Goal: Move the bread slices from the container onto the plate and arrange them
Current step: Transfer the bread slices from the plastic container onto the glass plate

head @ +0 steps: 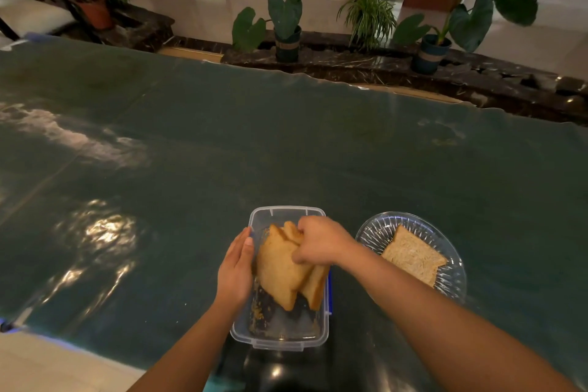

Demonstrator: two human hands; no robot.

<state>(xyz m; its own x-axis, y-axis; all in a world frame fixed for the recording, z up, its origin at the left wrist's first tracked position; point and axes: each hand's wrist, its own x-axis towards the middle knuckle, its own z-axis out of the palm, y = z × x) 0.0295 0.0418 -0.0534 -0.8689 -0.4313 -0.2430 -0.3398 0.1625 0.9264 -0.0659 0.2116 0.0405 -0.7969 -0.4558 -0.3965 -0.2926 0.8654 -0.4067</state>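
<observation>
A clear plastic container (280,339) stands near the table's front edge with several bread slices (278,267) leaning inside it. My right hand (319,240) is inside the container, with its fingers closed on the top of the slices. My left hand (235,267) presses flat against the container's left wall. To the right stands a clear ribbed glass plate (451,277) with one brown bread slice (413,256) lying flat on it.
The dark green table cover (286,143) stretches far back and to both sides. Crumbs lie on the container's bottom. Potted plants (286,16) and a dark stone ledge stand beyond the table's far edge.
</observation>
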